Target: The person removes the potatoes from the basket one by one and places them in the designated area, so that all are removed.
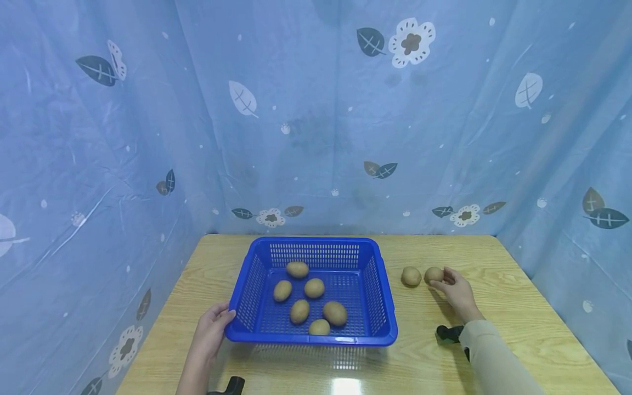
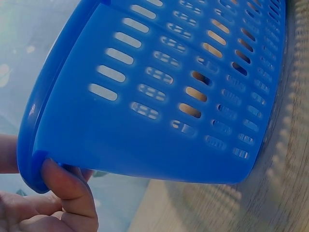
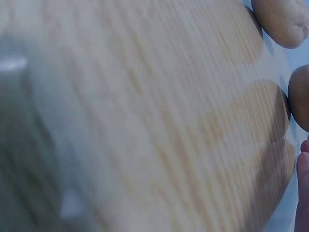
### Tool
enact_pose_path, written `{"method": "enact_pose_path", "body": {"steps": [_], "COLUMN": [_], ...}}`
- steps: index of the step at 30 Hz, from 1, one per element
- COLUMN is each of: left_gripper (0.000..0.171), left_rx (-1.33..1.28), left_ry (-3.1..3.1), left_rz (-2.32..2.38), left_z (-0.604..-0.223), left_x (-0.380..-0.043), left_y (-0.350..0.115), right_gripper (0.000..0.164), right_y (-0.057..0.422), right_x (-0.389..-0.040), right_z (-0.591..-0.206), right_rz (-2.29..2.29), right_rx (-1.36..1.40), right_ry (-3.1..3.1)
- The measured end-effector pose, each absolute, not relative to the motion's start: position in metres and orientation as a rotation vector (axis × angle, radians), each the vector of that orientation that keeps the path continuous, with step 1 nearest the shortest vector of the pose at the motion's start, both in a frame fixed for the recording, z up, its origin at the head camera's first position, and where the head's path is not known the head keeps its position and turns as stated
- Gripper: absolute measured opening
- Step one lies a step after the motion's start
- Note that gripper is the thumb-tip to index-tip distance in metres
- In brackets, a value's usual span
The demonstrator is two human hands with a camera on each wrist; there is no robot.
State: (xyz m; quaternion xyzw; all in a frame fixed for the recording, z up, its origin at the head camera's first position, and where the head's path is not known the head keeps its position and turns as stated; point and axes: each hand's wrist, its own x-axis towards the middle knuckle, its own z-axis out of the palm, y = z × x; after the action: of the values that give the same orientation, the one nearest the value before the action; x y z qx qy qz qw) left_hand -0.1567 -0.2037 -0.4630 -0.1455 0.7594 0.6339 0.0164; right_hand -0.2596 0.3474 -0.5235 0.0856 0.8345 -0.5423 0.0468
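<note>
A blue plastic basket (image 1: 316, 339) with slotted sides holds several potatoes (image 1: 334, 313) on its floor. My left hand (image 1: 209, 327) grips the basket's near left rim; in the left wrist view the thumb (image 2: 72, 191) presses against the outer wall below the lip. Two potatoes lie on the table right of the basket. At the right-hand potato (image 1: 433, 275), my right hand (image 1: 456, 291) has its thumb and fingers spread about the near right side. Only a sliver of fingers (image 3: 303, 188) shows in the right wrist view, close beside that potato (image 3: 300, 99).
The other loose potato (image 1: 411, 276) lies between the basket and my right hand. Under everything is a wood-grain table (image 1: 523, 307). Blue patterned curtains (image 1: 316, 120) enclose the back and sides. Each wrist carries a black device (image 1: 448, 333).
</note>
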Motion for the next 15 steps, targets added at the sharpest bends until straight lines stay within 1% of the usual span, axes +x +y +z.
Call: {"method": "enact_pose_path", "body": {"steps": [5, 15], "left_gripper": [0.039, 0.040], "left_rx": [-0.469, -0.470], "left_ry": [2.363, 2.348], "left_rz": [1.970, 1.973], "left_z": [-0.463, -0.463], "left_x": [-0.157, -0.157], "left_y": [-0.203, -0.203], "right_gripper": [0.087, 0.081], "right_y": [0.351, 0.352], "right_x": [-0.256, -0.253], "right_z": [-0.520, -0.512], "right_rz": [-1.678, -1.716], "right_rx": [0.289, 0.258], "right_ry": [2.540, 2.567]}}
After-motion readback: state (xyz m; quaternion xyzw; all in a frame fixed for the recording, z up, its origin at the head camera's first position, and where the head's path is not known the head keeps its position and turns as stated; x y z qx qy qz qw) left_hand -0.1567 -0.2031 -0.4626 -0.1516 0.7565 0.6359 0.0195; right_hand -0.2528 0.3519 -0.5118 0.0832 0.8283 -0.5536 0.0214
